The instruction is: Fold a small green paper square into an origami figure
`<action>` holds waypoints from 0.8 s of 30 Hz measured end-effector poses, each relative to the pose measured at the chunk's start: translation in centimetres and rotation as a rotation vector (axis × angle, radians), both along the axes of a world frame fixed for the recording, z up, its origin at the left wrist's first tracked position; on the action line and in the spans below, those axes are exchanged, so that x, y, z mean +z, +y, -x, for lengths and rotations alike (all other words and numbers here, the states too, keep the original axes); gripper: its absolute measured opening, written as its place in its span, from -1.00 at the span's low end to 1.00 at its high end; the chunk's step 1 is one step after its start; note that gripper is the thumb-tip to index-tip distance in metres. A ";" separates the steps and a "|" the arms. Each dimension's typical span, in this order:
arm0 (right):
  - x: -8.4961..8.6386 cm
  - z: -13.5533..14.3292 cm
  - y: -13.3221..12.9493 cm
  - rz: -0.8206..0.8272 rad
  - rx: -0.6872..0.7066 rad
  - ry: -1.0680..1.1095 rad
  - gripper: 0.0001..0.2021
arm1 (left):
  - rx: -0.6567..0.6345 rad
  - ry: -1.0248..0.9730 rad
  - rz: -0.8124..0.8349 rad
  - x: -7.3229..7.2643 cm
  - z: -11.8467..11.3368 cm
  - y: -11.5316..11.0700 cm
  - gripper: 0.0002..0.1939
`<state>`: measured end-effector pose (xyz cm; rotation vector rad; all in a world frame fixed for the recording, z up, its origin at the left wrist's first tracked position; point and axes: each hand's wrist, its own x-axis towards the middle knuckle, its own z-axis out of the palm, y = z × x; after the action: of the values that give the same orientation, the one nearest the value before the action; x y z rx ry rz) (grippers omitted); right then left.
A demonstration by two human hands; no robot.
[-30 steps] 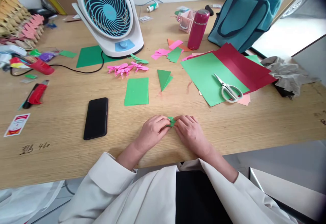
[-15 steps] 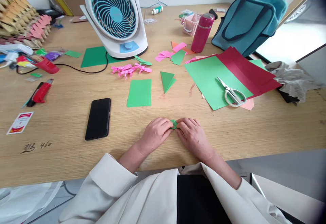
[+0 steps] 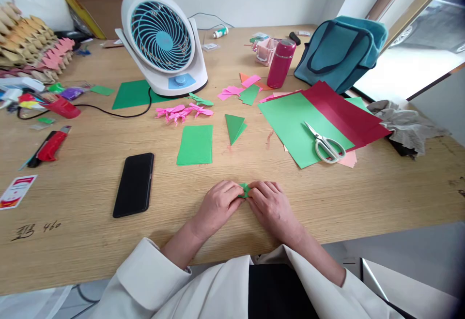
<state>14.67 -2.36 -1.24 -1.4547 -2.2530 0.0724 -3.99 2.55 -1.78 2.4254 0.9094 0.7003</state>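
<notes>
A small piece of folded green paper [image 3: 244, 189] is pinched between both hands just above the table, near its front edge. My left hand [image 3: 219, 206] is closed on the paper's left end. On the opposite end are the closed fingers of my right hand [image 3: 273, 207]. Fingertips cover most of the piece, so its full shape is hidden. Beyond the hands lie a stack of green paper rectangles [image 3: 195, 144] and a folded green paper triangle [image 3: 234, 128]. Pink folded paper pieces [image 3: 183, 112] sit farther back.
A black phone [image 3: 134, 185] lies to the left. White-handled scissors [image 3: 327, 147] rest on large green paper [image 3: 290, 120] and red sheets [image 3: 337, 111] at the right. Behind stand a fan [image 3: 163, 43], a magenta flask [image 3: 281, 63] and a teal bag [image 3: 337, 55]. A red cutter [image 3: 53, 145] is at far left.
The view has tilted up a little, so everything on the table appears lower. Both hands keep their pinch on the green paper, with hardly any shift between them.
</notes>
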 end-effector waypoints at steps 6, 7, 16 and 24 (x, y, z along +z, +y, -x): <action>0.1 0.0 0.0 0.007 -0.002 0.002 -0.90 | 0.001 0.004 0.036 0.2 0.1 0.1 -0.94; 0.0 0.0 0.0 0.007 -0.003 0.003 -0.89 | 0.003 0.001 0.039 0.2 0.1 0.1 -0.94; 0.0 -0.2 -0.1 0.020 0.002 0.011 -0.91 | 0.008 -0.014 0.035 0.1 -0.1 0.3 -0.90; -0.2 -0.5 -0.5 0.037 -0.015 0.033 -0.87 | 0.019 -0.051 0.064 0.1 -0.3 0.2 -0.95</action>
<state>15.17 -2.88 -1.42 -1.4786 -2.2251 0.1327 -3.73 2.78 -1.69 2.3354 0.9220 0.7257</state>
